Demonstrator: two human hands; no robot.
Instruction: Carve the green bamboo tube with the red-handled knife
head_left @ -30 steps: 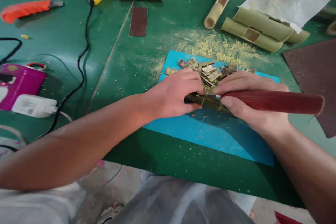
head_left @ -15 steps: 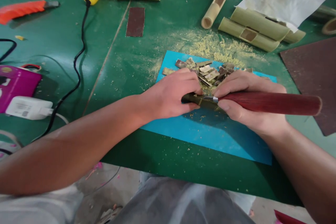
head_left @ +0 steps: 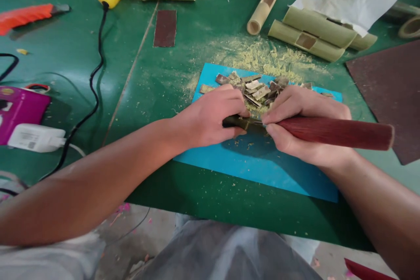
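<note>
Green table; left hand, right hand hide dark bamboo piece.

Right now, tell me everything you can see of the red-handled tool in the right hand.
The red-handled tool has a long, round, dark red handle with fine lengthwise grain, like wood, ending flat at right. It lies nearly level over the blue mat. The right hand grips its front end, thumb below. A sliver of metal shows at the fingertips; the blade is otherwise hidden. Its tip meets the dark green bamboo piece pinned by the left hand.
</note>
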